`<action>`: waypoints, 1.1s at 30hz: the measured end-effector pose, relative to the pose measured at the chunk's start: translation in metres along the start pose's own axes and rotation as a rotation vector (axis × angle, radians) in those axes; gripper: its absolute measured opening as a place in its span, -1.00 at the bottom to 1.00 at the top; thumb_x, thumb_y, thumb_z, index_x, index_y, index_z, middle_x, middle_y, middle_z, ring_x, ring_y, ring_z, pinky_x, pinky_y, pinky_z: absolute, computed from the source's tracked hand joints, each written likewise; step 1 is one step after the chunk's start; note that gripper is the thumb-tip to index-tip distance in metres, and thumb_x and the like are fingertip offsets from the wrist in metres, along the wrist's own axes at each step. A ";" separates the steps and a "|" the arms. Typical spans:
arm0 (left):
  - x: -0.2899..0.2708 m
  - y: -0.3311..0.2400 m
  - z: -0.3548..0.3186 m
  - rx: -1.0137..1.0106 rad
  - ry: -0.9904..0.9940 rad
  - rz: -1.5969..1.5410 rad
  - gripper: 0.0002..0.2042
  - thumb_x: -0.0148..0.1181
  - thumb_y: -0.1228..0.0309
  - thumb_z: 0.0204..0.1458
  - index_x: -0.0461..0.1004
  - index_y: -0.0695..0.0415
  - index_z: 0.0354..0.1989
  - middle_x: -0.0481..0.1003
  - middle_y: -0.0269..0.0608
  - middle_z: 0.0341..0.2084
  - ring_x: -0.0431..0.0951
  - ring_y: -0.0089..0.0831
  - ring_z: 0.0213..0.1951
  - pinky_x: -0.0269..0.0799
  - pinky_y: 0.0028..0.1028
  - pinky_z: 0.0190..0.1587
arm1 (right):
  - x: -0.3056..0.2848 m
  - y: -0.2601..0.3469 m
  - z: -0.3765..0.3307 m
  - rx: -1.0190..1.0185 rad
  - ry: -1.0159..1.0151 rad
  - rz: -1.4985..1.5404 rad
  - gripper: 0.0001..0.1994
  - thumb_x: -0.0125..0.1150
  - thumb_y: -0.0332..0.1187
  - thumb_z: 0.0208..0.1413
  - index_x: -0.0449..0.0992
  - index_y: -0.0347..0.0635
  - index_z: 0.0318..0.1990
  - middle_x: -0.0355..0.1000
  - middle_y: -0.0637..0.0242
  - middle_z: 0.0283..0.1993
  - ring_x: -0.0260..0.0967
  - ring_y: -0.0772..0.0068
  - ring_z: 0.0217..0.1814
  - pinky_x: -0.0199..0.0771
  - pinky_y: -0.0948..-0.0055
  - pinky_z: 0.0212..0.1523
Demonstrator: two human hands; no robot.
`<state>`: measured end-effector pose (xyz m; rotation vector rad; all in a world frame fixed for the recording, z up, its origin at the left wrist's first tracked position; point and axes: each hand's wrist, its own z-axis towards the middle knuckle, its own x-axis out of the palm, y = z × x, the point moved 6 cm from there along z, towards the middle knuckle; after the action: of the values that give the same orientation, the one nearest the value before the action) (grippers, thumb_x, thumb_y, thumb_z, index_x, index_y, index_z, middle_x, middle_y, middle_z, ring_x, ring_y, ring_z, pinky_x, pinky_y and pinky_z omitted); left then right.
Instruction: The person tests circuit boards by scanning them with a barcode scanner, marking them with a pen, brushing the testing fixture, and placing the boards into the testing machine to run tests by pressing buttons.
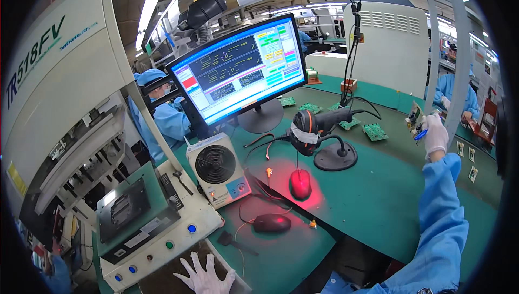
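My left hand (pixel 204 275), in a white glove, lies with its fingers spread at the front edge of the test machine (pixel 203 215), below its row of coloured push buttons. Out at the far right, my right hand (pixel 435 134), also gloved, is closed around a slim blue pen-like thing (pixel 421 135). A circuit board (pixel 414 118) with tall parts stands on edge at those fingertips. Whether the hand grips the board too, I cannot tell. On the machine bed sits a dark test fixture (pixel 123 210).
A monitor (pixel 240 69), a fan unit (pixel 216 167), a scanner on a stand (pixel 335 156) and two mice, one lit red (pixel 300 185) and one black (pixel 272 222), stand on the green bench. Green boards (pixel 374 131) lie behind. Co-workers in blue sit at left (pixel 167 115) and right (pixel 451 91).
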<state>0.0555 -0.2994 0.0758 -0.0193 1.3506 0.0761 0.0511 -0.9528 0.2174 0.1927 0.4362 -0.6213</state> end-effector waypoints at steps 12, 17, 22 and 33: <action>-0.136 -0.100 -0.040 0.462 -0.519 -0.511 -0.26 0.24 -0.14 -0.10 0.31 0.09 0.18 0.31 -0.01 0.16 0.07 0.16 0.31 -0.45 0.37 0.26 | -0.192 0.188 -0.061 -0.216 0.480 1.344 -0.84 0.05 -0.42 0.12 0.49 -0.32 -0.40 0.34 0.25 -0.55 0.29 0.29 -0.48 0.26 0.35 -0.42; -0.154 -0.124 -0.018 0.346 -0.426 -0.340 -0.07 0.30 -0.21 -0.28 0.25 0.29 0.16 0.34 0.04 0.11 0.26 0.07 0.20 -0.21 0.37 0.23 | -0.192 0.264 -0.100 -0.262 0.572 1.508 -0.82 0.06 -0.40 0.12 0.52 -0.34 -0.29 0.33 0.21 -0.55 0.29 0.27 -0.53 0.27 0.34 -0.42; -0.139 -0.093 -0.007 0.243 -0.546 -0.400 -0.06 0.47 -0.02 -0.43 0.27 0.37 0.13 0.35 0.11 0.05 0.34 -0.02 0.13 0.01 0.07 0.29 | -0.190 0.309 -0.129 -0.240 0.776 1.748 -0.76 0.02 -0.33 0.19 0.51 -0.37 -0.28 0.31 0.30 -0.56 0.24 0.45 -0.63 0.24 0.45 -0.53; -0.132 0.017 0.031 0.332 -0.338 -0.287 -0.22 0.42 0.06 -0.39 0.32 0.27 0.03 0.38 0.04 -0.06 0.40 -0.05 0.00 0.28 -0.24 0.12 | -0.198 0.419 -0.177 -0.199 1.329 1.891 -0.69 0.07 -0.22 0.22 0.53 -0.37 -0.30 0.21 0.42 -0.64 0.20 0.60 -0.68 0.18 0.54 -0.69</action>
<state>0.0561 -0.2864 0.2124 0.0769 0.9982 -0.3726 0.0992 -0.4620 0.1677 0.6860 1.2721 1.5436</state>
